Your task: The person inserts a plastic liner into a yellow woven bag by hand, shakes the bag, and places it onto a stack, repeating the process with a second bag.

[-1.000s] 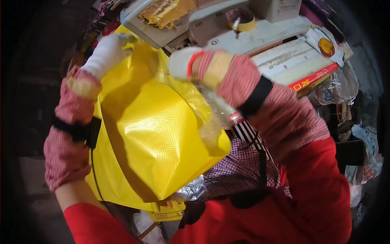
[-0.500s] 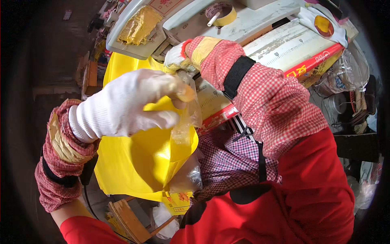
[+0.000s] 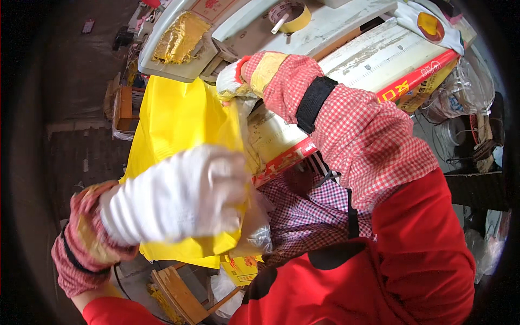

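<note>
A large yellow plastic sheet (image 3: 179, 119), possibly a bag, hangs below the front of a grey-white machine (image 3: 238, 32). My left hand (image 3: 184, 195), in a white knit glove and blurred by motion, is closed like a fist at the sheet's right edge; its fingertips are partly hidden. Between my two hands that edge runs fairly straight. Up by the machine's end, my right hand (image 3: 235, 84), gloved in white with a yellowish palm, has its fingers curled on the sheet's top corner. Clear plastic film (image 3: 254, 230) hangs along the sheet's right side.
A roll of yellow tape (image 3: 298, 19) with a white stick sits on the machine. A worn white-and-red box (image 3: 395, 65) lies beside it, with a spare glove (image 3: 428, 27) on top. A wooden stool (image 3: 179, 295) stands below. Plastic bottles (image 3: 460, 97) crowd the right.
My left hand has moved down from near my right hand, its fingers going from spread to closed. The sheet's upper part now shows flatter. My right hand has barely moved.
</note>
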A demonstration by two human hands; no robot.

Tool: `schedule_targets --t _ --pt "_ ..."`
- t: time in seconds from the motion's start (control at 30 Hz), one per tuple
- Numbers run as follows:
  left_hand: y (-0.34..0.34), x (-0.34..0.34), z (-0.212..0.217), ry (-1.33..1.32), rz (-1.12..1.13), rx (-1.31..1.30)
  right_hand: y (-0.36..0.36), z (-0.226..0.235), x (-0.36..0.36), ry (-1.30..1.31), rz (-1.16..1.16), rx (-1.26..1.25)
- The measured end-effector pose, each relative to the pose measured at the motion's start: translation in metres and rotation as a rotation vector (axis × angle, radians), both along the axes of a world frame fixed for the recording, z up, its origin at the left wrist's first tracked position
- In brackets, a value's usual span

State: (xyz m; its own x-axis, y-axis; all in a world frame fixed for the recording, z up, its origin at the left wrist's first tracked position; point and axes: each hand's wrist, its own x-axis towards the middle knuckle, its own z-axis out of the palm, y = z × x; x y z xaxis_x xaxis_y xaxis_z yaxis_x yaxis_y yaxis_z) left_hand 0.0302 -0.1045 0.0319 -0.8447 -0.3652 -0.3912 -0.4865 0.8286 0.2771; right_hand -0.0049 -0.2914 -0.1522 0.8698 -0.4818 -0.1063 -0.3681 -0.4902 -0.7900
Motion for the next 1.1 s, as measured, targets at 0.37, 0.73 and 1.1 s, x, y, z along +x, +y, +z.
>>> schedule_targets --t 0.37,0.73,1.1 --pt "-0.018 0.02 0.008 -0.541 0.684 -0.126 0.012 0.01 -0.003 0.091 0.005 -0.203" --pt "-0.012 -0.001 -0.002 -0.744 0.276 0.711 0.026 0.018 -0.007 0.132 -0.146 -0.122" --pt "0.019 -0.003 0.052 -1.219 0.567 0.378 0.032 0.011 -0.002 0.173 0.152 -0.81"
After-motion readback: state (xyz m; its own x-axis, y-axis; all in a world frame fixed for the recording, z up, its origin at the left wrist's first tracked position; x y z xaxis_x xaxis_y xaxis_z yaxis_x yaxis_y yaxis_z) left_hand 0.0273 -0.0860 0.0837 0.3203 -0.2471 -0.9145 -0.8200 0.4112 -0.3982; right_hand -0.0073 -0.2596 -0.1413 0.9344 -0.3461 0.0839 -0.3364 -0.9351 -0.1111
